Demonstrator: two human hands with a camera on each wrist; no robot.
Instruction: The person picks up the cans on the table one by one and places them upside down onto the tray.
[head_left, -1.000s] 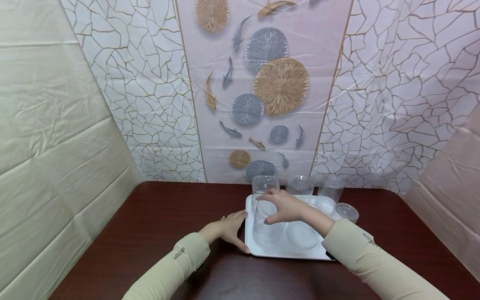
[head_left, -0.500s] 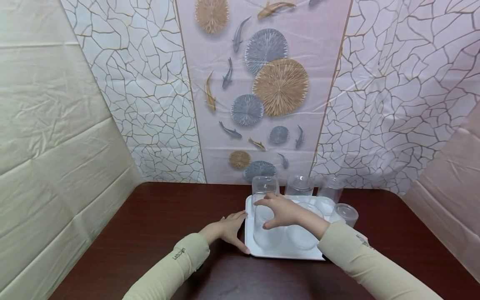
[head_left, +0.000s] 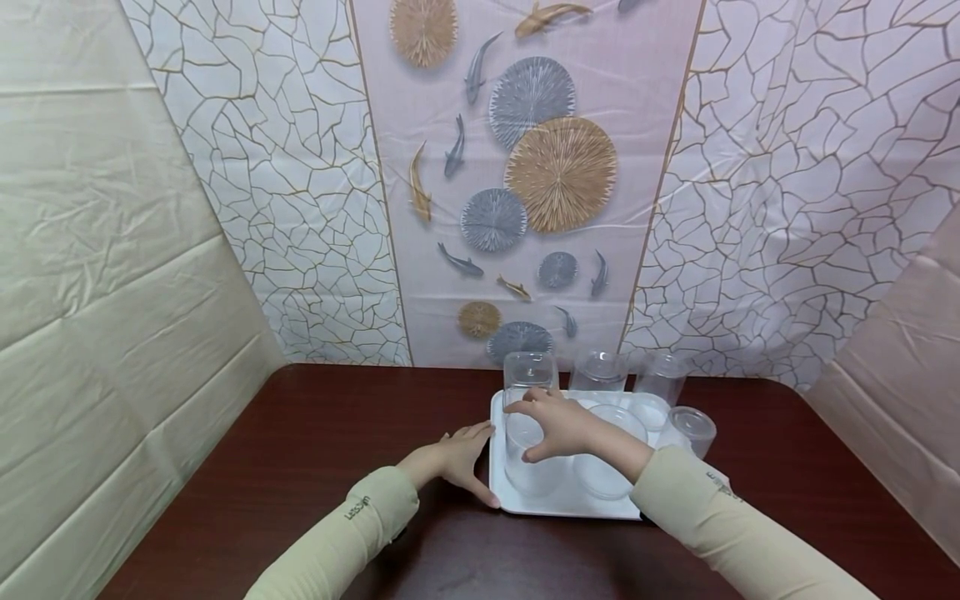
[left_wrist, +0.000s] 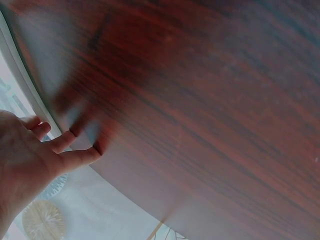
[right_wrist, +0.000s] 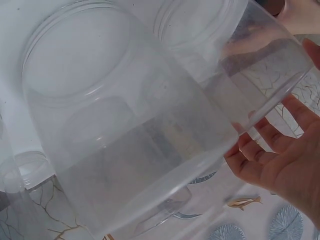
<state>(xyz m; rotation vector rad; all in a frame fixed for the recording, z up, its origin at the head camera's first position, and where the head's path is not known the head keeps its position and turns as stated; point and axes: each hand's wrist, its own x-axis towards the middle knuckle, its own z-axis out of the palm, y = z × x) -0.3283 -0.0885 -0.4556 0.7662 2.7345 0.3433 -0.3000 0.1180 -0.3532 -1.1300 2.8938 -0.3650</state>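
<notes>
A white tray [head_left: 555,511] bears several clear jars. My right hand [head_left: 564,423] reaches over the tray and grips the upturned base of the front left clear jar [head_left: 534,477]. The right wrist view shows my fingers round the edge of this jar's base, its ringed mouth down at the tray. Another clear jar [right_wrist: 125,125], also mouth down, stands right beside it and looks large there. At the tray's left side is my left hand [head_left: 459,458], thumb and fingers spread apart, fingertips right by the tray's rim; it holds nothing.
Along the back of the tray stand the left jar [head_left: 529,367], the middle jar [head_left: 599,373] and the right jar [head_left: 663,382]. A smaller clear jar [head_left: 694,427] is at the right. The dark red-brown table [head_left: 337,433] ends at a patterned cloth backdrop [head_left: 315,275].
My right hand and forearm have shifted slightly left and down, the top of the front left jar shifting a little with the hand. The left hand stays where it was.
</notes>
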